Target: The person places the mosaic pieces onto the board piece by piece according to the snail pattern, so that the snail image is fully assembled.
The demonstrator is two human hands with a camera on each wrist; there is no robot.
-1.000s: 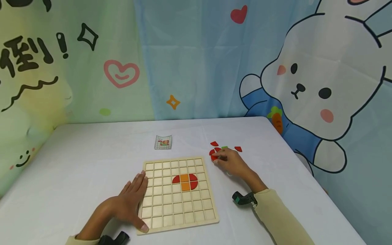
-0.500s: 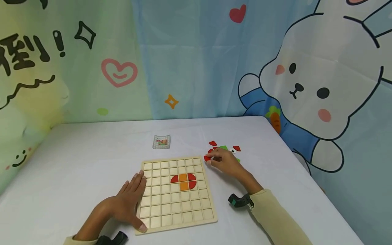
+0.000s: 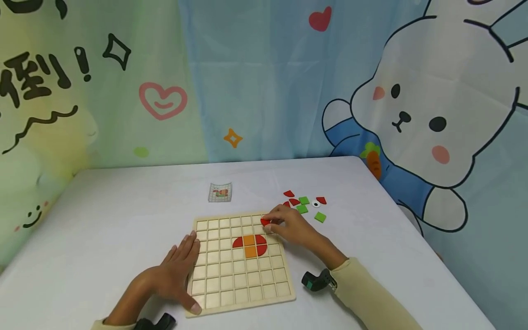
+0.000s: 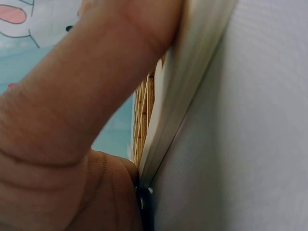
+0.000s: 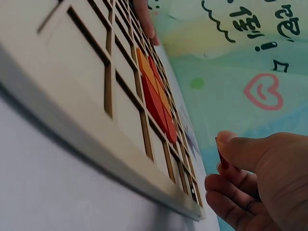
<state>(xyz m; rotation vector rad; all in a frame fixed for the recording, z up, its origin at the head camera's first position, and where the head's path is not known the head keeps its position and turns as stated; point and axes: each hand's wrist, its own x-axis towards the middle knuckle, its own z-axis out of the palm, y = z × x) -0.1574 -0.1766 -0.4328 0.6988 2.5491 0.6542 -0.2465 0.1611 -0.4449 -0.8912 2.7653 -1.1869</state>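
A wooden grid board (image 3: pixel 231 284) lies on the white table. Set in its upper right cells are two orange squares (image 3: pixel 250 246) and red rounded pieces (image 3: pixel 261 245). My left hand (image 3: pixel 175 270) rests along the board's left edge, fingers straight and the thumb on the near corner. In the left wrist view the thumb (image 4: pixel 96 72) crosses the board's rim (image 4: pixel 166 110). My right hand (image 3: pixel 290 225) pinches a small red piece (image 3: pixel 265 222) between thumb and fingertips over the board's upper right corner. The right wrist view shows that red piece (image 5: pixel 222 158) edge-on, raised above the board.
Beyond the right hand lie loose red pieces (image 3: pixel 289 194), several green squares (image 3: pixel 320 217) and a white eye piece (image 3: pixel 316 204). A small picture card (image 3: pixel 220 192) sits behind the board. A printed curtain (image 3: pixel 255 91) hangs past the table's far edge.
My right hand has picked up a red piece from the loose group and carried it left and nearer, over the board's corner. The left hand stays on the board's edge.
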